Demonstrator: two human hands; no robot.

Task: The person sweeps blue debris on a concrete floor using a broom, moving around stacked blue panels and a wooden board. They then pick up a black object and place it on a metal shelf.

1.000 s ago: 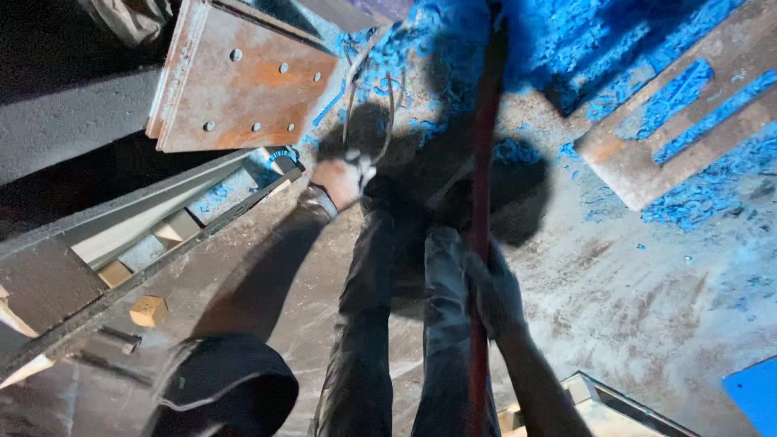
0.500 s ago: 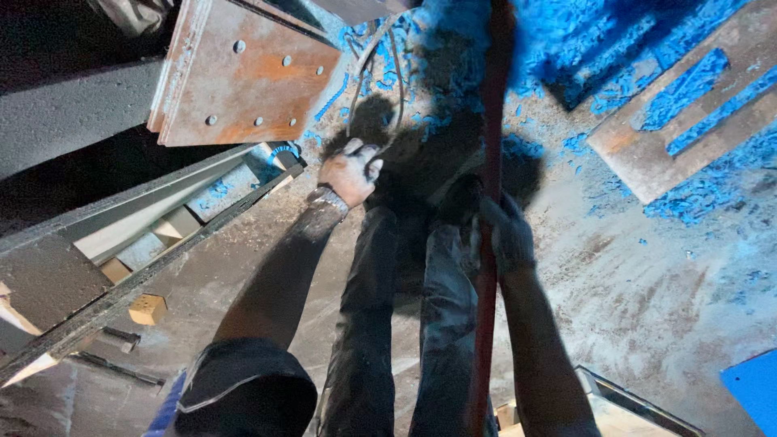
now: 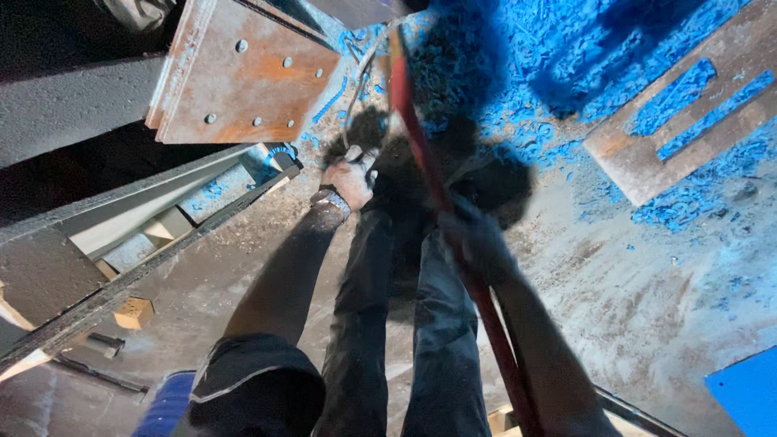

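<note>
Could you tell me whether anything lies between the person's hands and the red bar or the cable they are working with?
Nothing visible does. The right hand is already closed around the long red bar, and the left hand grips the thin cable that runs up toward the rusty bolted plate.

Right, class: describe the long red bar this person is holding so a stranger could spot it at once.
Start at the rusty bolted steel plate at upper left. Just right of it, above the blue shavings on the floor, a long red bar slants down the middle, gripped by the right hand. It is the only slim red thing among grey beams.
</note>
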